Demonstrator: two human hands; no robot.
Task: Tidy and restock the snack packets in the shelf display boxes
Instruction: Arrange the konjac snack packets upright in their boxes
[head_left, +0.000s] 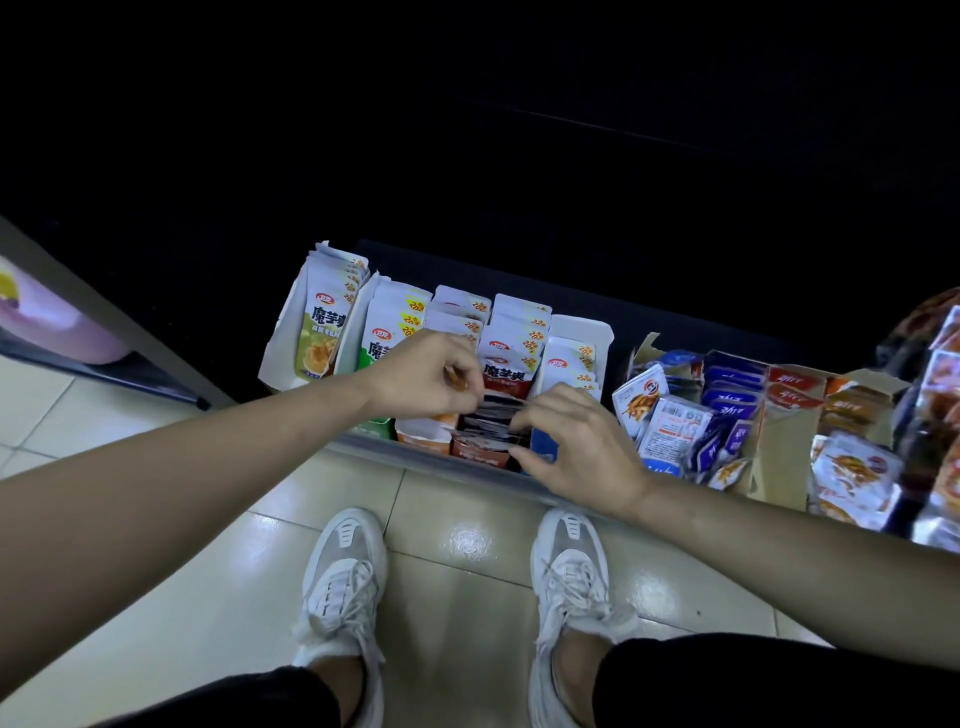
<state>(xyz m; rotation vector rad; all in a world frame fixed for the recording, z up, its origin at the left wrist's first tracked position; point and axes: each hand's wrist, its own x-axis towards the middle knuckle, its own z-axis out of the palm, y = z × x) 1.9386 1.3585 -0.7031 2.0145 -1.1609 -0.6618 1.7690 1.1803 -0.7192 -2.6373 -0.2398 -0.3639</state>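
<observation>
**A:** Status on the low shelf (374, 448)?

**B:** Row of konjac display boxes (576, 332), 12 o'clock from the hands. Packets upright, faces forward, looks full. I'd call that run mostly done.

**A:** And at 3 o'clock?

**B:** Torn brown cartons (779, 441). Blue and red packets tipped over, loose packets (675, 423) lying across each other. Looks untouched, probably the bulk of what's left.

**A:** Current step?

**B:** Loading the red box (480, 454) at the shelf's front edge, orange box (423, 436) at its 9, blue box (543, 447) at its 3. Stack of dark packets (493, 418) sits at its mouth, not seated yet.

**A:** Grip?

**B:** Left hand (426, 374) has fingers curled and seems to pinch the stack's far end. Right hand (576, 441) curls round the near end. Stack squeezed between the two.
</observation>
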